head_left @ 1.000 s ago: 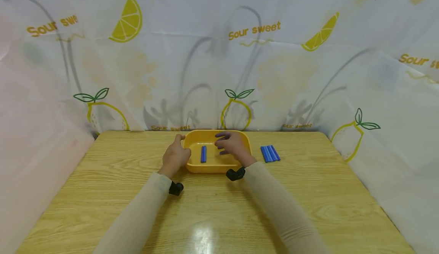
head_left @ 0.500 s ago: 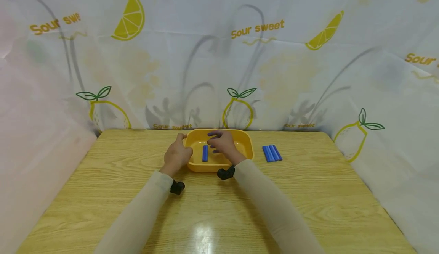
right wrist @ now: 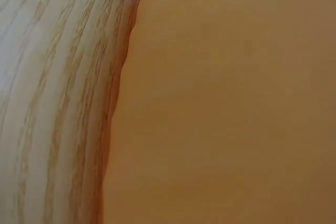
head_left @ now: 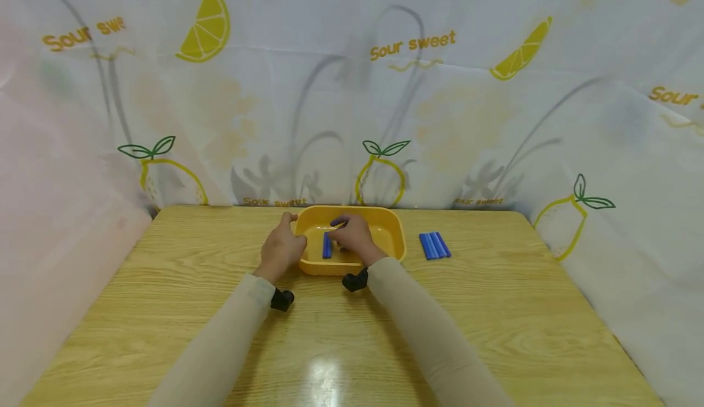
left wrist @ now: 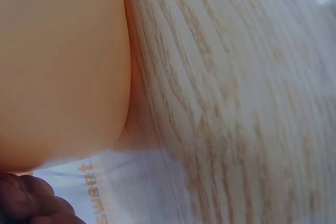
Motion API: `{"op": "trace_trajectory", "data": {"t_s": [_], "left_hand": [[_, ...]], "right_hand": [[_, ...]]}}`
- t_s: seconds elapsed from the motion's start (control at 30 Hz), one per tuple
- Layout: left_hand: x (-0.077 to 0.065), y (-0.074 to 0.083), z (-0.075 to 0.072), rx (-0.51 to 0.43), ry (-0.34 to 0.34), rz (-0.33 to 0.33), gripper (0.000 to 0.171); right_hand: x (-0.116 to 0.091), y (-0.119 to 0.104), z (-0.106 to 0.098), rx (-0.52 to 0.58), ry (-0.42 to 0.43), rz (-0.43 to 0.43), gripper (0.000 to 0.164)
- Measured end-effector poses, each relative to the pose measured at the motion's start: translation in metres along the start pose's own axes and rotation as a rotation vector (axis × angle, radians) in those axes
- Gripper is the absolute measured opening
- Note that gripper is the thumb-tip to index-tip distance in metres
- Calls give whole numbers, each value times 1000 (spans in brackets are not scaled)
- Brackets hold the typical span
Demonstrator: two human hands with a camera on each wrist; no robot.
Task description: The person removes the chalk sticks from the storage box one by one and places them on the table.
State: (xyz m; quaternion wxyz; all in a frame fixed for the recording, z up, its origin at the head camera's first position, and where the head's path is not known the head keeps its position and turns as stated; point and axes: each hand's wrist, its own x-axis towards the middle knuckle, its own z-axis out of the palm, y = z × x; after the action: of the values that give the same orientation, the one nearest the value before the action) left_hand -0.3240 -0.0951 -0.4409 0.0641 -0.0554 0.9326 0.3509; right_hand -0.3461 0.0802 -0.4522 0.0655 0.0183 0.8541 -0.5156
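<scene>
A yellow-orange plastic tray [head_left: 324, 269] stands at the far side of the table, with a pair of short blue sticks [head_left: 327, 248] lying side by side in its left half. My left hand [head_left: 282, 248] holds the tray's left end, thumb toward the near side. In the left wrist view, curled fingers [left wrist: 31, 200] show beside the tray's smooth wall [left wrist: 63, 77]. Inside the tray is my right hand [head_left: 356, 236], its fingertips right at the upper end of the sticks. Whether they pinch a stick I cannot tell. A blurred orange surface fills most of the right wrist view.
Several more blue sticks [head_left: 434, 245] lie in a neat row on the wooden table [head_left: 495, 309], right of the tray. A white cloth [head_left: 308, 120] printed with lemons hangs behind the table and along its sides.
My right hand has moved left and lower inside the tray, up to the blue sticks, and its fingers have drawn closer together. My left hand stays at the tray's end.
</scene>
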Motion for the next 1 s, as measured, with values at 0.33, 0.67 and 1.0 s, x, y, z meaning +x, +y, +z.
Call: {"op": "trace_trajectory", "data": {"t_s": [0.33, 0.67, 1.0], "left_hand": [[-1, 0, 0, 2, -9, -6, 59], [0, 1, 0, -7, -17, -8, 60], [-1, 0, 0, -16, -20, -7, 60]], "right_hand": [[-3, -1, 0, 19, -40, 48, 36], [-1, 0, 2, 35, -71, 72, 39], [0, 0, 4, 0, -71, 99, 42]]}}
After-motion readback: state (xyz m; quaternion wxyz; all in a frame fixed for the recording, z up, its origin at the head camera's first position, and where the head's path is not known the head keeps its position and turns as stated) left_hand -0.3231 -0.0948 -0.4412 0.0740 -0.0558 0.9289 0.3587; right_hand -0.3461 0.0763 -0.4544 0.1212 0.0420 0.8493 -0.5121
